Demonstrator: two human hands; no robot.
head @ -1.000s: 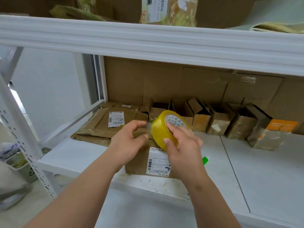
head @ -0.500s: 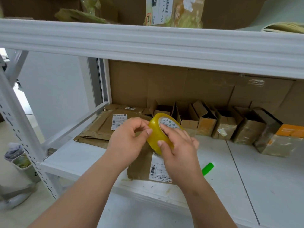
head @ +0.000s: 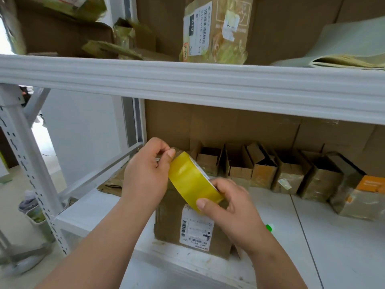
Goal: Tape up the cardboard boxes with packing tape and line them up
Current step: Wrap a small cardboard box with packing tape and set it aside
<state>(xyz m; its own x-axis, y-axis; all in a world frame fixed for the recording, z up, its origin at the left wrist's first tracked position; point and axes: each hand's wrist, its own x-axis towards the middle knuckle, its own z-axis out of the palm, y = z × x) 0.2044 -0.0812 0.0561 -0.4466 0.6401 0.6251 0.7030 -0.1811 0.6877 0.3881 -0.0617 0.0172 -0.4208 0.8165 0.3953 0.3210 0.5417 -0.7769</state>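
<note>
— Shelving (head: 187, 84) of white metal is seen across the frame, with a row of small open cardboard boxes (head: 260, 170) lined up along the back of the lower shelf (head: 333, 236). What is held up in front?

— Roll of yellow packing tape (head: 191, 180), raised above a closed cardboard box (head: 170, 222) that lies flat at the shelf's front edge, directly below both hands. The roll is tilted, its flat face turned up and to the right.

— How are the hands placed?

— The roll's lower right part is gripped by the right hand (head: 235, 207), thumb pressed on the outer band, fingers curled behind. At the upper left rim, the left hand (head: 145, 174) is closed in a pinch, thumb against forefinger, apparently on the tape's free end; the end itself cannot be made out. The box is judged nearer the right hand, so the strip would be drawn down and toward it.

— Anything readable?

— A white shipping label (head: 196, 226) with barcodes is stuck on the box, its print too small to read. "010" is printed on the label of a carton (head: 216, 30) on the upper shelf. A green object (head: 269, 227) is partly seen beside the right wrist.
</note>
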